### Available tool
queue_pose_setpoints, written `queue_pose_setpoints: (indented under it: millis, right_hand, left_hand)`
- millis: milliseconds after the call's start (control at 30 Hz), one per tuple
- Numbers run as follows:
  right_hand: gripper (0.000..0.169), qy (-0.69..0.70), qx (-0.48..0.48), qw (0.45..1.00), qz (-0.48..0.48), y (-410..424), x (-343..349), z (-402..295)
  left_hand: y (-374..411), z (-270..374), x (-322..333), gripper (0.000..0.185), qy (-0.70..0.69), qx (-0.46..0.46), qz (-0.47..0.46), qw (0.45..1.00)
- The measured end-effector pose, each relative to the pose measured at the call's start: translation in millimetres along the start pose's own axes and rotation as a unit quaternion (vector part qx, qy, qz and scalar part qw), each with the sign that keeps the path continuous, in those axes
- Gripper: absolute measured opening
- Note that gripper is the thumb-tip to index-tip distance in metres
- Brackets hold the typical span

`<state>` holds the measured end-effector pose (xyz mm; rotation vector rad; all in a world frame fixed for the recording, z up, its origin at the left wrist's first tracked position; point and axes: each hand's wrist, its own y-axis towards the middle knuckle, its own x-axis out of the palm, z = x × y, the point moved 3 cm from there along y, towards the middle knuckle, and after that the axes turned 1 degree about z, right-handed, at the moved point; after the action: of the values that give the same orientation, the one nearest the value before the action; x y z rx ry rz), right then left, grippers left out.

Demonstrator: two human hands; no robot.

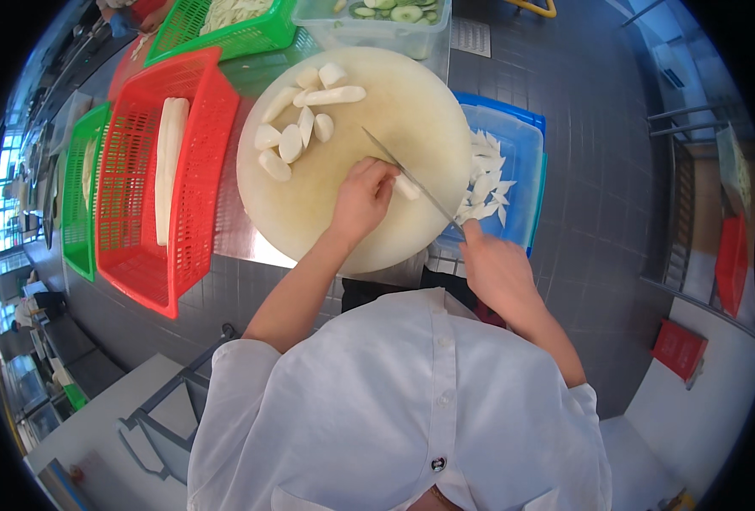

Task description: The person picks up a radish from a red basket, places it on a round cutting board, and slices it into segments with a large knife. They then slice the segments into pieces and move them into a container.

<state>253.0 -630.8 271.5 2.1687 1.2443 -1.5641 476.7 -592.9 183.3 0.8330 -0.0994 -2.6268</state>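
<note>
My right hand (497, 265) grips the handle of a kitchen knife (416, 183), whose blade slants up and left over a round white cutting board (416, 96). My left hand (365, 191), fingers curled, is on the board beside the blade. A short piece of peeled white vegetable (407, 187) lies by its fingertips, under or against the blade; whether the fingers press on it is not clear. Several peeled white chunks (290, 143) and a longer piece (334, 96) lie at the board's upper left. Thin white slices (486, 172) fill part of a blue plastic tub (523, 172) at the right.
Left of the board, a red plastic basket (192, 211) holds long peeled white vegetables (171, 166). Green baskets (269, 32) stand behind and at far left. A clear container (377, 35) holds sliced green vegetables. Another person's gloved hand (122, 24) shows at top left.
</note>
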Motion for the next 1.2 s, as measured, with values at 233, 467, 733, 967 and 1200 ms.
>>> queue_pose_setpoints:
  millis: [233, 467, 733, 967, 1200]
  right_hand:
    - [0.015, -0.006, 0.011, 1.0, -0.01, 5.6, 15.5, 8.2]
    - [0.016, 0.004, 0.014, 1.0, -0.017, -3.0, 10.7, 7.4]
    - [0.017, 0.008, 0.014, 0.999, -0.027, -9.2, -12.6, -2.9]
    - [0.018, 0.009, 0.013, 1.0, -0.024, 2.4, 19.3, 13.9]
    - [0.02, 0.016, 0.023, 0.999, -0.022, -6.4, -4.9, 4.0]
  left_hand:
    - [2.0, 2.3, 0.1, 0.015, 0.0, 0.015, 0.019, 1.0]
    - [-1.7, 0.4, 1.4, 0.016, 0.001, 0.025, 0.027, 0.999]
    - [-2.8, -0.1, -1.0, 0.013, 0.0, 0.024, 0.039, 0.999]
    - [-3.7, -4.5, -0.7, 0.011, 0.02, 0.031, 0.04, 0.999]
    - [-4.2, -1.1, -0.5, 0.012, -0.006, 0.021, 0.054, 0.998]
